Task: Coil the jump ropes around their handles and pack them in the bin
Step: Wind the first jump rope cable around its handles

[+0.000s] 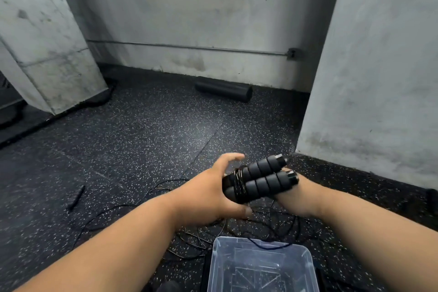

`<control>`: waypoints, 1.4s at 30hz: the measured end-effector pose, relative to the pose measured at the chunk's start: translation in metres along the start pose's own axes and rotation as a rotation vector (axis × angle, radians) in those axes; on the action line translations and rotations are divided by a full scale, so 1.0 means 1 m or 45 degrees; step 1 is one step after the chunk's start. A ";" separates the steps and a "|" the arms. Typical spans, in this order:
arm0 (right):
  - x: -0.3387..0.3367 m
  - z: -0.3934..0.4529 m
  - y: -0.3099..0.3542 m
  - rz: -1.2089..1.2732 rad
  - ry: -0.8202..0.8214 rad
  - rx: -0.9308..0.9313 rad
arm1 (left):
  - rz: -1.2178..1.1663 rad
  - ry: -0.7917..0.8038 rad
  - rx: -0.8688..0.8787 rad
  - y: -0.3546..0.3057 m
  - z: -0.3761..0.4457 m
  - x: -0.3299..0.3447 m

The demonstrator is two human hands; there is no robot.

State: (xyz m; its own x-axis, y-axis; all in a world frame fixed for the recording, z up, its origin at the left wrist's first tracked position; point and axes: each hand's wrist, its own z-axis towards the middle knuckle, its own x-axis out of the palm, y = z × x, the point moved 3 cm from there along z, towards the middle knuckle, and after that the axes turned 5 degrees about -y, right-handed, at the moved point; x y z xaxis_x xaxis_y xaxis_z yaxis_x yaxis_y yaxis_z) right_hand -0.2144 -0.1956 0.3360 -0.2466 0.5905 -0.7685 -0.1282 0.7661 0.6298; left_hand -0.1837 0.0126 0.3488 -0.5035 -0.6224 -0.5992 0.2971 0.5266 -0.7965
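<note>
Two black ribbed foam handles (260, 179) lie side by side in mid-air, with thin black rope wound several times around their left end. My right hand (294, 193) grips them from underneath, mostly hidden behind them. My left hand (213, 192) is at the wound end, palm against the handles, thumb and fingers spread. The loose thin rope (189, 232) trails in tangled loops on the speckled floor below my hands. A clear plastic bin (260, 268) stands at the bottom centre, with nothing visible inside and a dark cord draped over its far rim.
Another black handle (75, 198) lies on the floor at the left. A black foam roller (224, 89) rests against the far wall. A concrete pillar (42, 38) stands at the left and a wall (379, 78) at the right.
</note>
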 end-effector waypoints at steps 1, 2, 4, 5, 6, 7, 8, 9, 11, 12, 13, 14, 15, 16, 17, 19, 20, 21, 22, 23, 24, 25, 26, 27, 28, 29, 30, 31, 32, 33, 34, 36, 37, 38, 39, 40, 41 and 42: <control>0.009 0.000 0.001 -0.128 0.013 0.010 | -0.055 -0.012 -0.040 0.003 0.001 0.000; 0.018 0.000 0.001 -0.184 0.038 0.020 | -0.090 -0.025 -0.063 0.005 0.002 -0.001; 0.029 -0.003 0.010 -0.237 0.072 0.028 | -0.090 -0.064 -0.085 0.007 0.005 -0.003; 0.031 -0.005 0.014 -0.271 0.071 0.024 | -0.026 -0.098 -0.101 0.008 0.006 -0.005; 0.031 -0.007 0.016 -0.305 0.050 0.010 | 0.086 -0.135 -0.123 0.008 0.005 -0.006; 0.030 -0.009 0.020 -0.336 0.033 -0.002 | 0.213 -0.170 -0.152 0.008 0.005 -0.008; 0.027 -0.012 0.022 -0.350 0.007 -0.019 | 0.325 -0.203 -0.179 0.007 0.004 -0.009; 0.025 -0.015 0.024 -0.356 -0.014 -0.038 | 0.422 -0.234 -0.200 0.005 0.003 -0.010; 0.019 -0.024 0.030 -0.381 -0.043 -0.072 | 0.621 -0.286 -0.214 -0.001 0.000 -0.011; 0.016 -0.028 0.033 -0.406 -0.055 -0.094 | 0.717 -0.300 -0.209 -0.005 -0.001 -0.010; 0.012 -0.033 0.036 -0.437 -0.062 -0.119 | 0.798 -0.307 -0.198 -0.009 -0.002 -0.008; 0.008 -0.038 0.038 -0.478 -0.055 -0.146 | 0.861 -0.305 -0.187 -0.012 -0.003 -0.004; 0.005 -0.043 0.039 -0.527 -0.021 -0.171 | 0.907 -0.291 -0.180 -0.015 -0.004 0.001; 0.004 -0.049 0.041 -0.572 0.037 -0.196 | 0.933 -0.263 -0.178 -0.017 -0.005 0.008; 0.004 -0.054 0.042 -0.598 0.109 -0.221 | 0.932 -0.226 -0.182 -0.018 -0.007 0.015; 0.005 -0.064 0.045 -0.611 0.228 -0.259 | 0.854 -0.152 -0.219 -0.019 -0.010 0.029; 0.003 -0.069 0.046 -0.625 0.253 -0.271 | 0.809 -0.138 -0.239 -0.019 -0.012 0.033; 0.000 -0.072 0.047 -0.646 0.243 -0.295 | 0.776 -0.147 -0.250 -0.020 -0.013 0.035; -0.005 -0.074 0.048 -0.661 0.210 -0.317 | 0.753 -0.172 -0.253 -0.021 -0.015 0.034; -0.009 -0.076 0.049 -0.649 0.174 -0.329 | 0.718 -0.199 -0.262 -0.023 -0.016 0.033; -0.013 -0.078 0.050 -0.604 0.148 -0.332 | 0.647 -0.219 -0.283 -0.023 -0.017 0.031; -0.016 -0.081 0.050 -0.546 0.132 -0.333 | 0.537 -0.232 -0.309 -0.023 -0.018 0.030; -0.019 -0.083 0.051 -0.501 0.114 -0.337 | 0.412 -0.246 -0.330 -0.022 -0.019 0.029; -0.020 -0.084 0.051 -0.488 0.088 -0.340 | 0.314 -0.261 -0.347 -0.018 -0.019 0.029; -0.022 -0.085 0.051 -0.510 0.046 -0.337 | 0.263 -0.269 -0.348 -0.016 -0.018 0.029; -0.025 -0.086 0.051 -0.551 -0.008 -0.329 | 0.251 -0.267 -0.343 -0.013 -0.018 0.029; -0.028 -0.086 0.050 -0.598 -0.070 -0.312 | 0.252 -0.261 -0.333 -0.012 -0.017 0.029; -0.031 -0.086 0.050 -0.630 -0.124 -0.297 | 0.267 -0.257 -0.325 -0.010 -0.015 0.031; -0.032 -0.086 0.049 -0.645 -0.163 -0.293 | 0.303 -0.251 -0.314 -0.008 -0.013 0.033; -0.033 -0.086 0.048 -0.657 -0.186 -0.304 | 0.370 -0.238 -0.294 -0.007 -0.011 0.035; -0.034 -0.085 0.048 -0.677 -0.202 -0.327 | 0.457 -0.212 -0.258 -0.006 -0.009 0.039; -0.035 -0.082 0.044 -0.712 -0.225 -0.360 | 0.581 -0.096 -0.136 -0.007 -0.008 0.050; -0.037 -0.079 0.040 -0.700 -0.236 -0.356 | 0.599 -0.020 -0.061 -0.009 -0.008 0.055; -0.039 -0.076 0.034 -0.663 -0.243 -0.334 | 0.611 0.046 0.016 -0.011 -0.008 0.060; -0.042 -0.072 0.026 -0.599 -0.246 -0.298 | 0.625 0.089 0.087 -0.015 -0.009 0.061; -0.044 -0.068 0.017 -0.503 -0.246 -0.252 | 0.638 0.113 0.146 -0.018 -0.009 0.061; -0.044 -0.063 0.008 -0.374 -0.236 -0.197 | 0.640 0.121 0.187 -0.021 -0.008 0.058; -0.043 -0.057 -0.001 -0.228 -0.221 -0.142 | 0.630 0.125 0.212 -0.023 -0.007 0.056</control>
State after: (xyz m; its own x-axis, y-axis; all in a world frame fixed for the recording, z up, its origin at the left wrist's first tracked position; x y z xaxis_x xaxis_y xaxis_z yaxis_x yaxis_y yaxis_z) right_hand -0.2586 -0.2361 0.3753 -0.0433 0.4901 -0.8706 -0.2620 0.8354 0.4833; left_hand -0.2245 -0.0295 0.3340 -0.3417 -0.2618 -0.9026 0.6391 0.6394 -0.4274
